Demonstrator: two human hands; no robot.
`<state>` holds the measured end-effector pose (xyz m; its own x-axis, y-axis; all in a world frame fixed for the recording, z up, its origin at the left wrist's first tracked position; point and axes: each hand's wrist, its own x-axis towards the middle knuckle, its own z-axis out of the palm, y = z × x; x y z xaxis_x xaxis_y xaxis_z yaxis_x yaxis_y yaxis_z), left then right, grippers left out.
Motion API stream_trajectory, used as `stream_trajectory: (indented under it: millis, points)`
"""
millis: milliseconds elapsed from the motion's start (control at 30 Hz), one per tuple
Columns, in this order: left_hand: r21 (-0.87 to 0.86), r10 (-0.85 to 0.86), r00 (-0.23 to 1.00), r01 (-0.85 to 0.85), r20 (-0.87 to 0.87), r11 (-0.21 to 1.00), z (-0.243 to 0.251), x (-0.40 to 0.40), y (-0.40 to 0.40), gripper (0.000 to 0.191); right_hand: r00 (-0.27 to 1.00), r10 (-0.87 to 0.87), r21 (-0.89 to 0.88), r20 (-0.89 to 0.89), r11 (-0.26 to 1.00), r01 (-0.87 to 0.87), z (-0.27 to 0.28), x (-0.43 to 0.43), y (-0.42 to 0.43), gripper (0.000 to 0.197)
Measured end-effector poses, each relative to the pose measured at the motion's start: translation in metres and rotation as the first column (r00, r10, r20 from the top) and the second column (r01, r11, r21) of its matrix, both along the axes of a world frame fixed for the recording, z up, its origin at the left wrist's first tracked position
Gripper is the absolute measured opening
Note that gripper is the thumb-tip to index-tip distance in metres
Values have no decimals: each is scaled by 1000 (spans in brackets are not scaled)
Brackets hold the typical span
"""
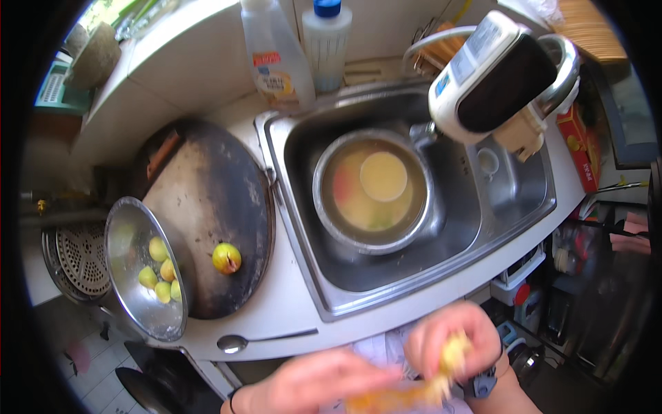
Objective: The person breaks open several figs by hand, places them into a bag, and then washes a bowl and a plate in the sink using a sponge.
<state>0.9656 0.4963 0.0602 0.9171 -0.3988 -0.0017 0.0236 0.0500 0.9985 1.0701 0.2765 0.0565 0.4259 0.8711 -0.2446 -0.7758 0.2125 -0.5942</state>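
In front of the sink's near edge, my right hand (455,339) grips a yellowish piece of peeled fruit or peel (455,352), blurred by motion. My left hand (331,380) is beside it, palm side towards an orange-yellow thing (388,398) at the bottom rim; whether it holds this I cannot tell. One split green-yellow fig (226,258) lies on the round dark board (207,207). Several more figs (159,249) sit in a tilted steel bowl (121,279) at the left. A metal spoon (232,343) rests on the counter below the board.
A steel basin (320,207) of cloudy water with dishes stands in the sink (310,269). Two plastic bottles (279,67) (326,46) are behind it. A white device with a dark panel (509,83) is by the faucet. A wooden-handled cleaver (164,155) lies at the board's back.
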Motion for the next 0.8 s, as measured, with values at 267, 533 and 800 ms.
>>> stream_trajectory:
  millis: [267, 533, 800]
  points:
    - [-531, 361, 926, -361, -108, 766, 71, 4, -40, 29, 920, -53, 447, 389, 884, -139, 50, 5, 9, 22]
    - [-583, 475, 871, -450, -121, 676, 85, -1, -52, 23, 894, -165, 529, 417, 844, -91, 56, 1, 12, 22]
    - [-161, 598, 800, -599, -60, 785, 55, -21, -25, 21, 852, -368, 551, 372, 827, 117, 62, -16, 0, 18]
